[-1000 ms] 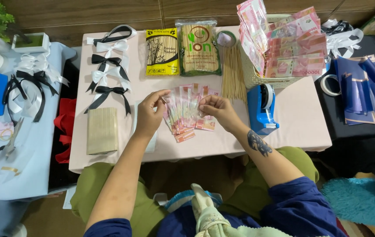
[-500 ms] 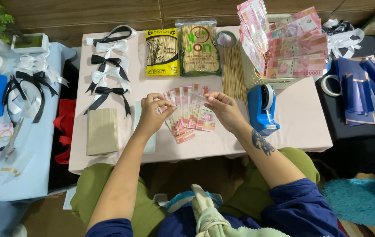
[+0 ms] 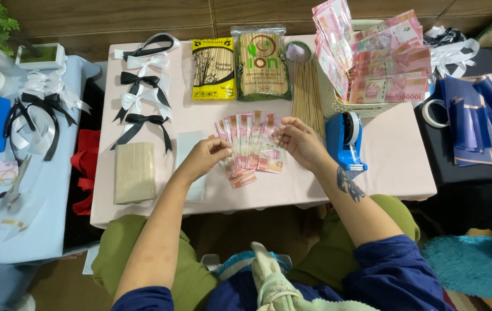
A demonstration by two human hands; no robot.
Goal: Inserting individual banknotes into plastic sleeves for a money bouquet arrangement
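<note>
A yellow skewer packet (image 3: 214,69) lies beside a clear green-printed skewer packet (image 3: 261,63) at the table's far edge.

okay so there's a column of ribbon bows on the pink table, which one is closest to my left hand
The black bow at the bottom of the column, just above the tan pad. The other bows sit farther up the table, away from your left hand.

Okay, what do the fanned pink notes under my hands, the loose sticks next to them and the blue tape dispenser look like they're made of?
Fanned notes: likely paper, matte, thin, flat and printed. Loose sticks: probably bamboo or wood, pale tan, thin and straight. Tape dispenser: looks like moulded plastic, solid blue with a slight sheen.
</note>
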